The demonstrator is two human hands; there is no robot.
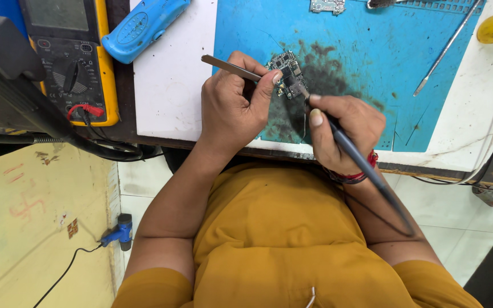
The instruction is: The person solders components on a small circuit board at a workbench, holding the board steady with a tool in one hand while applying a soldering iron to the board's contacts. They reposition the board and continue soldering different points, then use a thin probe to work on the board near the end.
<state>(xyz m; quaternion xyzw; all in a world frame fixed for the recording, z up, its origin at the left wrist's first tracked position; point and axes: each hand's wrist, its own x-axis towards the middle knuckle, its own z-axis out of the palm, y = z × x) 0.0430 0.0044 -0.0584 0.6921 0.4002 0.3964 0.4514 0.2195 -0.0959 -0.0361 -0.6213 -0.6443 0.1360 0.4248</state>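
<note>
A yellow-cased multimeter with a black dial point(75, 63) is sitting at the far left of the tabletop point(169, 85), beside a blue plastic handheld tool point(144, 25). The left hand point(232, 105) is pinching thin metal tweezers point(229, 67) against a small dark circuit board point(287, 71) lying on a scorched blue work mat point(360, 63). The right hand point(343, 134) is gripping a dark pen-shaped soldering iron point(349, 148), tip touching the board. A slipping tweezer tip could be shifting the board, likely smearing solder.

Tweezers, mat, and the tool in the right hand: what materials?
Tweezers: bare metal, dull grey sheen. Mat: looks like blue rubber or silicone, matte, scorched dark near the board. Tool in the right hand: dark handle, probably plastic, with a thin metal tip.
</note>
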